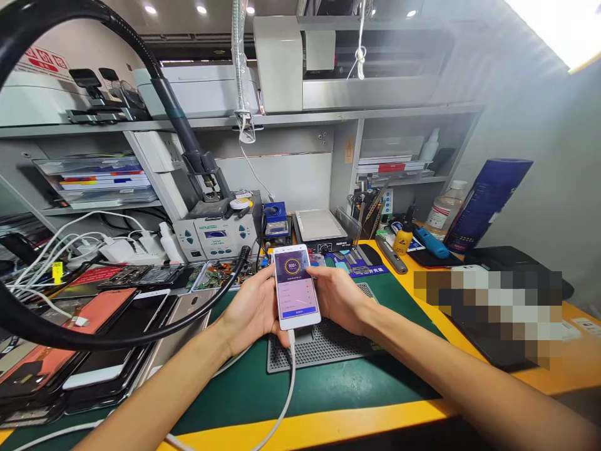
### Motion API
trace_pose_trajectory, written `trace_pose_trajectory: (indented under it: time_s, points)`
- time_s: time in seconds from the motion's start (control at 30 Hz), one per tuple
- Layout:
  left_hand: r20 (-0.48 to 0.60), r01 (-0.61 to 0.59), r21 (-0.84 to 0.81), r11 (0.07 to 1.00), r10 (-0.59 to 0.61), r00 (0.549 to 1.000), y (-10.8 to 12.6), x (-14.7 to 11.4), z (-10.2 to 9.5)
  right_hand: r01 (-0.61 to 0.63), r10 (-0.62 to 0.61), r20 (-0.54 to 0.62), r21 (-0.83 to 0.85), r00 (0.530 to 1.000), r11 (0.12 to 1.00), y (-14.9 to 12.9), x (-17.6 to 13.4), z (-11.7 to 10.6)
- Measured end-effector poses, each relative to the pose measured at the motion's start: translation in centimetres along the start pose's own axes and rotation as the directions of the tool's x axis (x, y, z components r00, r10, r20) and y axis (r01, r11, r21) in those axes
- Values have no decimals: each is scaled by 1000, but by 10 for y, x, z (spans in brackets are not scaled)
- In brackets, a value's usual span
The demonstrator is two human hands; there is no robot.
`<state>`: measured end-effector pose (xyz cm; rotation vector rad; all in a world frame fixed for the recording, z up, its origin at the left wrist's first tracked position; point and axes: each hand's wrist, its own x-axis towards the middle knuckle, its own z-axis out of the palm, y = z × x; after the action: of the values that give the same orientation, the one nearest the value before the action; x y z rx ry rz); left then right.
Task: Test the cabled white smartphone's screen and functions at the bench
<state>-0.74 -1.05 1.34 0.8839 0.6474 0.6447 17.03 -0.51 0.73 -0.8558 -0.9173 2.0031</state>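
Observation:
A white smartphone [297,294] is held upright between my two hands, tilted toward me, its screen lit with a ring that reads about 100 and a blue bar near the bottom. My left hand [253,307] is closed around its left edge, with fingers partly hidden behind it. On the other side my right hand [340,297] grips the right edge, the thumb at the screen's border. A white charging cable [292,376] is plugged into the phone's bottom end and runs down toward me. Beneath lies a grey perforated mat [338,344] on a green work mat [399,369].
Several phones and phone parts [117,338] lie stacked at left, under a black hose [141,341]. Behind stands a soldering station [216,238]. At right are a yellow bottle [402,241], a clear bottle [444,210] and a blue roll [488,200].

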Motion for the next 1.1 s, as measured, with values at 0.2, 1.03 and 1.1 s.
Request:
trace_pose_trajectory:
  time_s: [0.2, 1.03, 1.1]
  points:
    - [-22, 5, 30, 1000, -4, 1000, 1, 1, 2, -2, 2, -11, 5, 1000, 1000, 0, 0, 0]
    - [-4, 11, 28, 1000, -11, 1000, 1, -1, 2, 4, -4, -19, 11, 1000, 1000, -3, -3, 5]
    - [-2, 13, 25, 1000, -13, 1000, 1, -1, 1, 0, 0, -22, 14, 1000, 1000, -3, -3, 5]
